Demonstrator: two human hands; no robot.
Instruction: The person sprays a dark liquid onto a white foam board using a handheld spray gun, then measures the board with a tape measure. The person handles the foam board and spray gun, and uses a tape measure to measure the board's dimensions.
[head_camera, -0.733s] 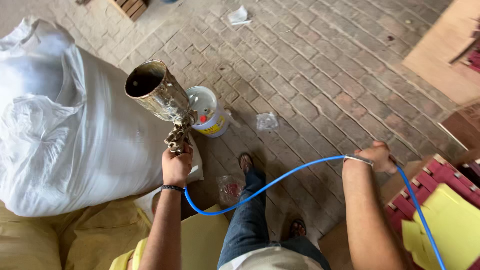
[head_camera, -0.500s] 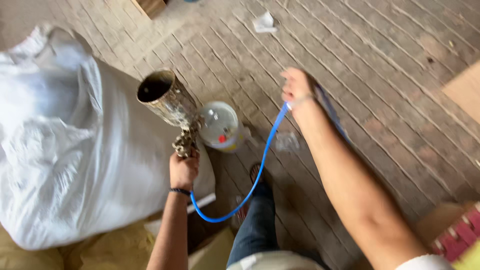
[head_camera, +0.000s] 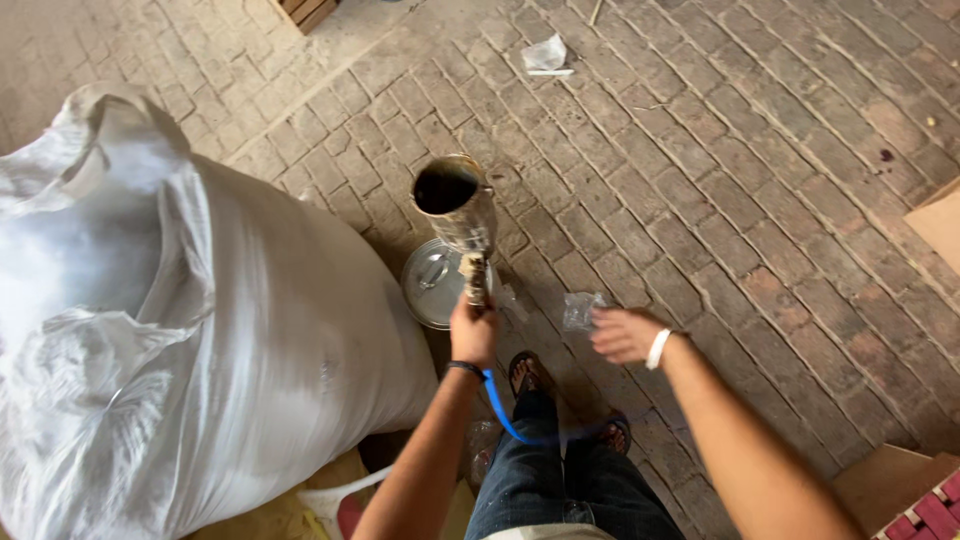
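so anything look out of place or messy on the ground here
Some litter: a crumpled white scrap lies on the brick paving at the top, and a clear plastic wrapper lies loose beside the right hand. Nothing looks spilled or broken.

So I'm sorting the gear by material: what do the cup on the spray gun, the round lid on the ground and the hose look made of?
Cup: looks like metal, dull and paint-spattered, with a shiny rim. Round lid: probably steel, a smooth silvery sheen with a metal handle. Hose: seems flexible blue plastic or rubber, since it bends in a loop below the left hand.
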